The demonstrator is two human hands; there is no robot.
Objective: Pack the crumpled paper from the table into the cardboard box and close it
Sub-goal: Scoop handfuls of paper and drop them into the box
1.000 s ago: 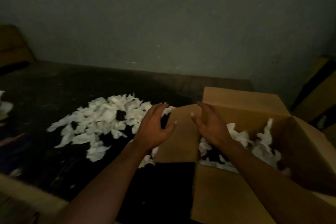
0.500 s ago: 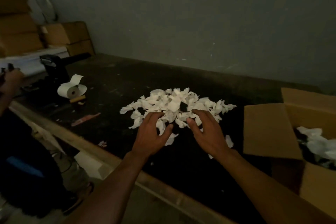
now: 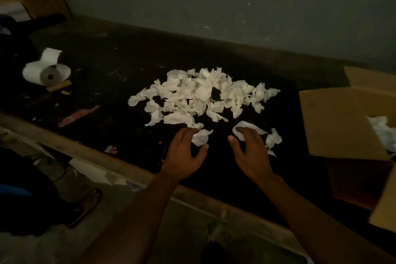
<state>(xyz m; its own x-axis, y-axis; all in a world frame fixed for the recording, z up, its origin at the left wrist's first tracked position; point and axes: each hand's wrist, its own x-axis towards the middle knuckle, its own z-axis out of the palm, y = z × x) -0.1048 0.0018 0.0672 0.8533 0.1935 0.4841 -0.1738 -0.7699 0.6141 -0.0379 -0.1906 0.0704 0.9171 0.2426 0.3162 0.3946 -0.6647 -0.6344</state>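
Paper pile (image 3: 199,94) at 12 o'clock on worktop (image 3: 107,60) | light, squashy, scoop from edges | left hand (image 3: 185,156), right hand (image 3: 251,154) fingers spread, holding nothing | box (image 3: 334,122) at 3 o'clock

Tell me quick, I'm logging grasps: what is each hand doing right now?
Left hand: open, fingers spread, holding nothing, by a crumpled paper scrap.
Right hand: open, holding nothing, fingertips at another paper piece.
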